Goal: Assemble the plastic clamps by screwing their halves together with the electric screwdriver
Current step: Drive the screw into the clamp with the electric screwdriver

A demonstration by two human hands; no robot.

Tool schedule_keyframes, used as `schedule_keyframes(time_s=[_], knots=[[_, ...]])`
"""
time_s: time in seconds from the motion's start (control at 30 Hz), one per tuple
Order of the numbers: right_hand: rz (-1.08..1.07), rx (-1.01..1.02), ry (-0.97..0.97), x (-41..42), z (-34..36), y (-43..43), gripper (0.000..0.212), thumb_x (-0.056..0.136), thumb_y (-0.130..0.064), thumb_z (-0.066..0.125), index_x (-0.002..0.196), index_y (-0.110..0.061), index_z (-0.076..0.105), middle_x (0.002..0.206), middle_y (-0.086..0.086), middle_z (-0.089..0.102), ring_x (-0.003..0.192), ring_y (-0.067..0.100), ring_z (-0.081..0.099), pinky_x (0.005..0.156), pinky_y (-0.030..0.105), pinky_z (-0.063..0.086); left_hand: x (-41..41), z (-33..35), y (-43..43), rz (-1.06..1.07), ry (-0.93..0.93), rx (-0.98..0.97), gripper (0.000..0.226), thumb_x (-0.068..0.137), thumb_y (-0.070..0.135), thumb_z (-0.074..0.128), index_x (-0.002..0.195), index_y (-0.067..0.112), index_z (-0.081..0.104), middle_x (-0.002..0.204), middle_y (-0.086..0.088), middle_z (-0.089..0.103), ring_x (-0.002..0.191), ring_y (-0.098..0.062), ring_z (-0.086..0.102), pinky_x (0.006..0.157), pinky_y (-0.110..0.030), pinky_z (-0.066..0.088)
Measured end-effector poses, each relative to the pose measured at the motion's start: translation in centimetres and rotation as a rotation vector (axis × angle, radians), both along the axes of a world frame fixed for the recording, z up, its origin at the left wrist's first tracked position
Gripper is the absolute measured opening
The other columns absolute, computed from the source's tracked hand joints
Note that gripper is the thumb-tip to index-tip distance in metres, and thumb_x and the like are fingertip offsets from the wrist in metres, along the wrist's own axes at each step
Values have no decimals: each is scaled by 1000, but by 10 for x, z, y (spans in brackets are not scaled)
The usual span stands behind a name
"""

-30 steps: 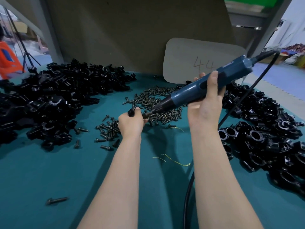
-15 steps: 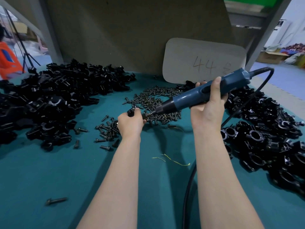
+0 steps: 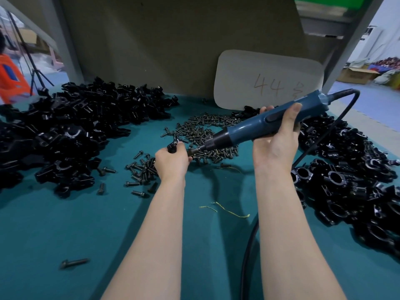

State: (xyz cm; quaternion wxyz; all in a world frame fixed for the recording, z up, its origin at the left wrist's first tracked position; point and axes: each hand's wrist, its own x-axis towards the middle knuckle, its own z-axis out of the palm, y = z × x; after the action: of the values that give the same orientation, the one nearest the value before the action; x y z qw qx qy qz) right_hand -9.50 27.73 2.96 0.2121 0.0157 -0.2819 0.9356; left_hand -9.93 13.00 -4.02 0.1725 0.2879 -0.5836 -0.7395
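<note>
Head view: the bit of the electric screwdriver (image 3: 259,126) meets the clamp (image 3: 173,146) held in the left hand (image 3: 172,162), just nearer the person than the screw pile (image 3: 205,135).

Risks:
- The tool lies at a shallow slant, not square to the clamp. If the bit is off the screw axis, it may cam out or cross-thread the plastic.
- The clamp is small and mostly hidden in the fist. A weak hold would probably let the tool's torque spin it, or the halves shift apart.
- The cable (image 3: 249,256) runs past the right forearm and could drag on the tool.

Pose: left-hand fingers are curled tight around the clamp, above the surface (image 3: 65,224). The right hand (image 3: 277,139), right of the screw pile, wraps the screwdriver body, thumb along its side. Both forearms extend forward.
</note>
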Motion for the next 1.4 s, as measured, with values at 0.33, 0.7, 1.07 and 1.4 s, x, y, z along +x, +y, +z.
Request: schedule_keyframes(time_s=[0.33,0.7,1.07,1.4], knots=[[4,-16,-26,0,-2,1,28,95,-30,55,118,-16,51,92,5,62,88,19,64,81,32,54,0,0,1,2,-8,0,23,94,21,60,75,11,52,70,-3,61,62,-21,67,82,-41,59],[-34,56,-67,1,-3,1,27,94,-34,56,119,-23,50,95,3,63,90,20,67,96,44,50,1,1,1,-1,-13,-10,22,94,21,60,75,11,53,67,-2,60,62,-22,67,81,-40,59],[-8,66,-75,-1,-3,3,21,95,-34,55,115,-26,51,96,2,63,93,20,65,96,42,50,1,1,1,-3,-23,-19,22,94,21,60,75,12,54,65,-2,61,65,-23,68,82,-40,58],[-79,235,-42,-3,-6,-3,26,98,-18,51,120,-6,43,98,3,56,87,14,65,74,21,54,1,-1,0,-10,-3,-30,23,95,23,59,76,13,51,67,-2,61,62,-22,66,84,-43,58]])
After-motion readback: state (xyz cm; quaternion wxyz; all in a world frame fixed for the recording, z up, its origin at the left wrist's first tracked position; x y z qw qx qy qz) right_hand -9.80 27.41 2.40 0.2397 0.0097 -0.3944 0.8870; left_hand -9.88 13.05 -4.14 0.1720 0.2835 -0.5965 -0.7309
